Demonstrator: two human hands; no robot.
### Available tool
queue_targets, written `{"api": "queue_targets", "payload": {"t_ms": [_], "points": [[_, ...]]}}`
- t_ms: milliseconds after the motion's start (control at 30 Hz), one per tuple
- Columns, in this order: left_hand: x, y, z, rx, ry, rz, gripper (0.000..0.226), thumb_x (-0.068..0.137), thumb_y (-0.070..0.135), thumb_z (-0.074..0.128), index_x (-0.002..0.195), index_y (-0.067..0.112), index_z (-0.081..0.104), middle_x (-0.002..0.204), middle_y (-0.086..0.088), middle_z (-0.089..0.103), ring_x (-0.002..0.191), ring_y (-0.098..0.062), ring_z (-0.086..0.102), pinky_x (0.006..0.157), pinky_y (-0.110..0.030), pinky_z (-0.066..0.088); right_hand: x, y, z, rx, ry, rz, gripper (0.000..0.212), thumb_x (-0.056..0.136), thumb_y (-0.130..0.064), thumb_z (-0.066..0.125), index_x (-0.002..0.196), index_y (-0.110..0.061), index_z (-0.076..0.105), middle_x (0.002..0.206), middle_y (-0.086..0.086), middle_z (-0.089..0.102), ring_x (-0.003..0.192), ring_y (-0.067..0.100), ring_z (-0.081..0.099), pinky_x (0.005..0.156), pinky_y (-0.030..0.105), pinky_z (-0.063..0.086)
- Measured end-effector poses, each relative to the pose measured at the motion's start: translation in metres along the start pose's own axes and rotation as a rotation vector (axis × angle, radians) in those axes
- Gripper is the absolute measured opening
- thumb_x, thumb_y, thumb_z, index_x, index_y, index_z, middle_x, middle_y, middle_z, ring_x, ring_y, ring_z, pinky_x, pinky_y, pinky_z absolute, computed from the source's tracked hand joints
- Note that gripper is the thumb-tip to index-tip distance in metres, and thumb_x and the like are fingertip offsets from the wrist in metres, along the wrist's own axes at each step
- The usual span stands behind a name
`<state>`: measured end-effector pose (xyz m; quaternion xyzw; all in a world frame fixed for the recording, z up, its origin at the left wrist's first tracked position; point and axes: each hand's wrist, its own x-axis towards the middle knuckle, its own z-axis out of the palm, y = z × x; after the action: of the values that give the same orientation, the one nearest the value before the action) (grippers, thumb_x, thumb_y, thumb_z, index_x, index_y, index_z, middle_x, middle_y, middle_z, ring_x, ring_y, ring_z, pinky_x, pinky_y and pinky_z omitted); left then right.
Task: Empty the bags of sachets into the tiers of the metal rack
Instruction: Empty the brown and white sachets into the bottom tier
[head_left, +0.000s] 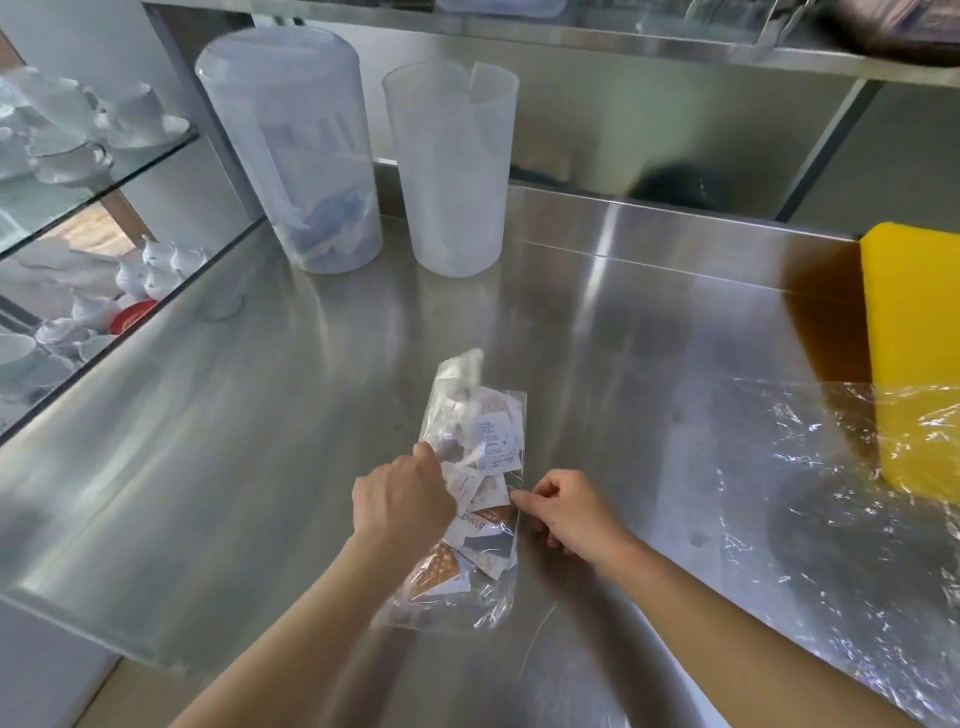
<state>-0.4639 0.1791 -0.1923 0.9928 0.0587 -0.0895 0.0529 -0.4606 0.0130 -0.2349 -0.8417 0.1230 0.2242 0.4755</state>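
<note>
A clear plastic bag of sachets lies lengthwise on the steel counter, filled with white and brown paper packets. My left hand grips the bag's left side near its middle. My right hand pinches the bag's right edge between thumb and forefinger. The bag's far end is bunched and lifted slightly. No metal rack with tiers shows itself clearly; only a steel shelf runs overhead.
Two tall translucent plastic jugs stand at the back of the counter. A yellow board lies at the right, with crumpled cling film in front of it. Glass shelves of white cups are on the left.
</note>
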Motion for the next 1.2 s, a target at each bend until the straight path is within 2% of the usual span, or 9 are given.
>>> {"api": "queue_targets", "payload": {"t_ms": [100,300,400,567,633,867,967,1100,1200], "points": [[0.015,-0.020,-0.005,-0.189,0.087,-0.059,0.017,0.085,0.009,0.039,0.085,0.007,0.055,0.078,-0.007,0.061,0.069,-0.030,0.056,0.061,-0.031,0.038,-0.004,-0.005,0.006,-0.083,-0.041,0.048,0.036,0.080,-0.048,0.060,0.074,-0.015,0.046,0.064,0.006,0.060,0.047,0.017,0.052,0.039,0.023,0.036],[0.029,-0.033,-0.029,-0.643,0.115,-0.098,0.017,0.074,0.010,0.046,0.070,0.003,0.061,0.066,-0.014,0.069,0.064,-0.036,0.063,0.064,-0.042,0.056,0.003,-0.002,0.013,-0.156,-0.012,-0.020,0.028,0.088,-0.022,0.056,0.064,-0.017,0.042,0.059,0.000,0.050,0.046,0.011,0.044,0.040,0.020,0.031],[0.037,-0.026,-0.053,-0.644,0.180,0.032,0.015,0.080,0.007,0.051,0.071,0.010,0.063,0.064,-0.006,0.069,0.071,-0.033,0.068,0.068,-0.040,0.056,0.000,-0.003,-0.001,-0.060,-0.068,0.043,0.031,0.089,-0.015,0.056,0.060,-0.015,0.045,0.049,0.001,0.051,0.024,0.003,0.038,0.028,0.016,0.025],[0.051,0.006,-0.108,-0.650,0.150,0.317,0.020,0.084,0.004,0.049,0.068,0.013,0.055,0.060,0.001,0.059,0.060,-0.025,0.059,0.054,-0.031,0.048,-0.013,-0.008,-0.039,0.052,-0.139,0.009,0.019,0.083,-0.002,0.048,0.066,-0.004,0.057,0.054,0.010,0.053,0.034,0.011,0.040,0.035,0.021,0.031],[0.052,0.025,-0.137,-0.626,0.168,0.474,0.016,0.087,0.005,0.049,0.073,0.008,0.056,0.062,-0.003,0.058,0.053,-0.016,0.054,0.056,-0.029,0.048,-0.016,-0.005,-0.054,0.085,-0.069,-0.031,0.016,0.085,0.000,0.050,0.072,0.001,0.061,0.055,0.009,0.056,0.043,0.016,0.048,0.039,0.028,0.046],[0.042,0.089,-0.216,-0.469,0.270,0.851,0.012,0.090,0.005,0.050,0.083,0.010,0.058,0.063,0.009,0.053,0.055,0.002,0.050,0.055,-0.010,0.040,-0.035,-0.001,-0.128,0.416,0.407,-0.104,0.009,0.082,-0.001,0.060,0.077,-0.009,0.058,0.061,0.006,0.056,0.035,0.003,0.045,0.033,0.013,0.031],[0.035,0.112,-0.236,-0.348,0.288,0.950,0.013,0.090,0.007,0.051,0.082,0.015,0.058,0.064,0.011,0.054,0.057,0.001,0.051,0.055,-0.005,0.037,-0.044,-0.002,-0.151,0.377,0.492,-0.183,0.021,0.076,-0.009,0.071,0.092,-0.015,0.059,0.082,0.005,0.060,0.066,0.011,0.056,0.053,0.017,0.041],[0.023,0.140,-0.254,-0.295,0.283,1.039,0.028,0.089,0.006,0.054,0.066,0.021,0.054,0.084,-0.011,0.069,0.072,-0.026,0.061,0.061,-0.007,0.041,-0.058,-0.013,-0.177,0.365,0.464,-0.277,0.085,0.061,-0.025,0.084,0.133,-0.023,0.039,0.131,-0.005,0.047,0.121,0.014,0.045,0.104,0.037,0.038],[0.013,0.157,-0.264,-0.331,0.243,1.073,0.022,0.089,0.012,0.058,0.069,0.019,0.059,0.076,-0.006,0.070,0.062,-0.009,0.063,0.056,-0.009,0.043,-0.076,-0.025,-0.187,0.494,0.334,-0.364,0.106,0.054,-0.026,0.086,0.141,-0.030,0.027,0.140,-0.012,0.039,0.130,0.009,0.035,0.109,0.039,0.031]]}}
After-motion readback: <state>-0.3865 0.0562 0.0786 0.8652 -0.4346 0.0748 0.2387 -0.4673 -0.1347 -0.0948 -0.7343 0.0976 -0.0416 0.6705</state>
